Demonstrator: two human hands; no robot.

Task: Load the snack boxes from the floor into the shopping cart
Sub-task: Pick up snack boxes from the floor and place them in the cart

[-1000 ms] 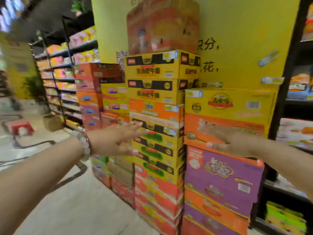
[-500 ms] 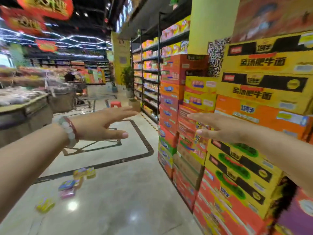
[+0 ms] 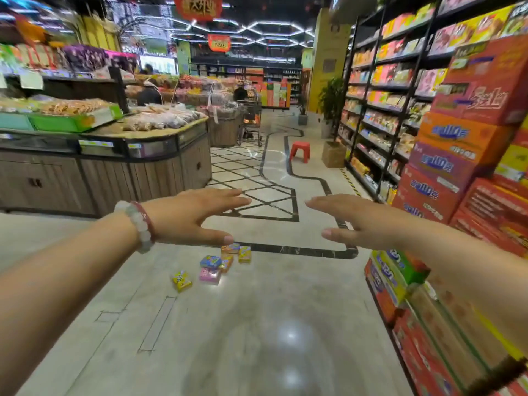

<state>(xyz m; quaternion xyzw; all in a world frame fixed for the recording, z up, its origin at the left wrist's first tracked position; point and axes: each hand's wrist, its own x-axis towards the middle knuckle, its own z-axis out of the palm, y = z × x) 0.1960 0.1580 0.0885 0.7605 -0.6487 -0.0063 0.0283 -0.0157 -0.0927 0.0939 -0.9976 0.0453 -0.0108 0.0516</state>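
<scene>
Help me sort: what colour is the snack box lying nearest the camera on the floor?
Yellow: the small yellow snack box shows best in the head view.

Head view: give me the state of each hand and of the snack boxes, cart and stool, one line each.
left hand: open, fingers straight, holds nothing.
right hand: open, fingers straight, holds nothing.
snack boxes: six or so scattered on the floor, none picked up.
shopping cart: far down the aisle, standing; contents too blurred to tell.
red stool: upright on the floor.
stacked cartons: piled on the right, closed.
</scene>
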